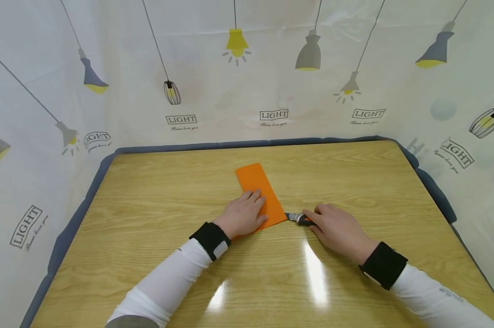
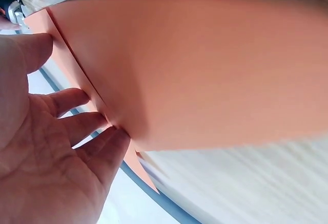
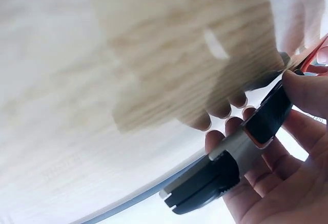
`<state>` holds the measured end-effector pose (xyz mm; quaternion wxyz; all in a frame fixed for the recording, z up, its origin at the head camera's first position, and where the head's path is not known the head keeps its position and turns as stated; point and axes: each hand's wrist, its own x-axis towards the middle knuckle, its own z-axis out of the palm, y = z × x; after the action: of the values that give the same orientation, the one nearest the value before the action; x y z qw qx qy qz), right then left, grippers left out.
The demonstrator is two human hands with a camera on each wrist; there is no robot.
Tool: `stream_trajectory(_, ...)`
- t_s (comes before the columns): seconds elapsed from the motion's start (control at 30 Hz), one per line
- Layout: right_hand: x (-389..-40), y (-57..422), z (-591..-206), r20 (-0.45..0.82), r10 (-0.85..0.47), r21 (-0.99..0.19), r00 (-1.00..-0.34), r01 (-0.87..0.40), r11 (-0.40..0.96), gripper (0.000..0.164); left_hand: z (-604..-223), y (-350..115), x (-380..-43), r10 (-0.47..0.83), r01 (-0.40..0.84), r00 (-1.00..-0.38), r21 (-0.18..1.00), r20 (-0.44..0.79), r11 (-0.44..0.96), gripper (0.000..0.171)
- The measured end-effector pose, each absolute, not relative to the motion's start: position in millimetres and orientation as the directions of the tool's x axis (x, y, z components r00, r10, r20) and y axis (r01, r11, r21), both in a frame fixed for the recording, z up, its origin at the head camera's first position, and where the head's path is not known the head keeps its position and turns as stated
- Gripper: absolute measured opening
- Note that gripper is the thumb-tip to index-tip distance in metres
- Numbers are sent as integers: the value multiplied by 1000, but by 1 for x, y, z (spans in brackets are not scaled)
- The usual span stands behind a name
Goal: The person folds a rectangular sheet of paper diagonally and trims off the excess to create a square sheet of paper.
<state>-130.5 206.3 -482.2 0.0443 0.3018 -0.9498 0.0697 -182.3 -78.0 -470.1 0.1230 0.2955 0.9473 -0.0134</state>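
A folded sheet of orange paper (image 1: 253, 176) lies slanted on the table. My left hand (image 1: 242, 214) rests on its lower left part with the fingers fairly straight. In the left wrist view, those fingertips press along a narrow band of the paper (image 2: 205, 70), where two layers overlap. To the right, my right hand (image 1: 341, 230) grips a utility knife (image 1: 299, 218) with a black and silver-grey handle. Its front end meets the paper's lower right corner. The right wrist view shows the knife's handle (image 3: 230, 157) held between thumb and fingers; the blade tip is hard to make out.
The wood-grain table (image 1: 156, 191) reflects light near its front. A blue-grey padded edge (image 1: 267, 143) runs around it. Behind and beside stands a pale cloth (image 1: 214, 91) printed with lamps.
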Motion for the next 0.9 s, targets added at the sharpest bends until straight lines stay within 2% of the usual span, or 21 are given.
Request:
stream_trajectory(0.43, -133, 201, -482, 95, -577, -91, -811, -584, 806, 45, -474, -78, -181, 580, 581, -797, 48, -168, 813, 62)
stream_trajectory(0.9, -127, 199, -484, 96, -546, -89, -832, -554, 828, 43, -475, -78, -181, 578, 582, -798, 31, -171, 813, 65)
